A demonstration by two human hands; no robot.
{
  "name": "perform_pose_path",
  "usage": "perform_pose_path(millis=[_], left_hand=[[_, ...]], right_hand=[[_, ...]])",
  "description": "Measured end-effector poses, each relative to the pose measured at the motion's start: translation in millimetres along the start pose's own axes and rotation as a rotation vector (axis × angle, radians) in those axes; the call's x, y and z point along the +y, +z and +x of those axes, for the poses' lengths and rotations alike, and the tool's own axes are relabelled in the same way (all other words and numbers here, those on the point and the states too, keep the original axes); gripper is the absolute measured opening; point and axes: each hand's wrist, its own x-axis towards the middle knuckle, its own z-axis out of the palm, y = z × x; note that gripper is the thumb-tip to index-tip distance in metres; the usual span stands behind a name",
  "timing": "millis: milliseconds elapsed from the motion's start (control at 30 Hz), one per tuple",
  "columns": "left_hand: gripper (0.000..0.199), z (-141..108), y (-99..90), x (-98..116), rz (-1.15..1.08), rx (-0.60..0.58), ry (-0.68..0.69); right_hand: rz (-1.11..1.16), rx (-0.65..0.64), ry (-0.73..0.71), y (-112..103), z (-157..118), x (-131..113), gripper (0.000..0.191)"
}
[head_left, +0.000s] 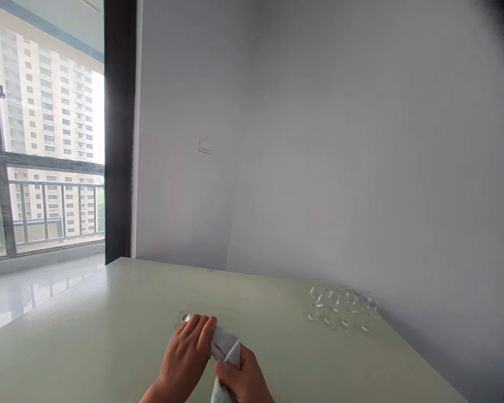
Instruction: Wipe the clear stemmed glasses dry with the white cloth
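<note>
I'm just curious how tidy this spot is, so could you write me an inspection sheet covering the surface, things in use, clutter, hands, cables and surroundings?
Surface: pale, glossy table.
Things in use: clear glass item, mostly hidden; grey cloth; clear footed glasses grouped towards the table's far right, count unclear.
Clutter: small dark mark at the far edge, too small to identify.
Hands: left hand curled over the clear glass item; right hand gripping the grey cloth.
Cables: nothing seen.
Surroundings: plain wall with a wall plate; window at left, tall building beyond.
</note>
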Motion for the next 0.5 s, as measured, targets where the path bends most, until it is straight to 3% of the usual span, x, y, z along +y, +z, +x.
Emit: perform_pose_path(millis=[133, 267, 400, 500], left_hand=[[0.039, -1.0, -4.2, 4.8, -0.148, -0.229, -0.178], [0.033, -1.2, -5.4, 7.0, -0.349, -0.567, -0.282], [0.025, -1.5, -3.1, 8.2, -0.583, -0.730, -0.388], [0.019, -1.3, -0.5, 8.2, -0.704, -0.772, -0.468]], right_hand=[[-0.712, -0.097, -0.096, -10.8, 2.1, 11.6, 0.018], [-1.382, -0.347, -0.468, -37.5, 14.6, 20.5, 0.027], [-1.613, -0.478, -0.863, -64.7, 16.7, 3.0, 0.024], [-1.648, -0.451, -0.967, -77.0, 11.4, -27.2, 0.022]])
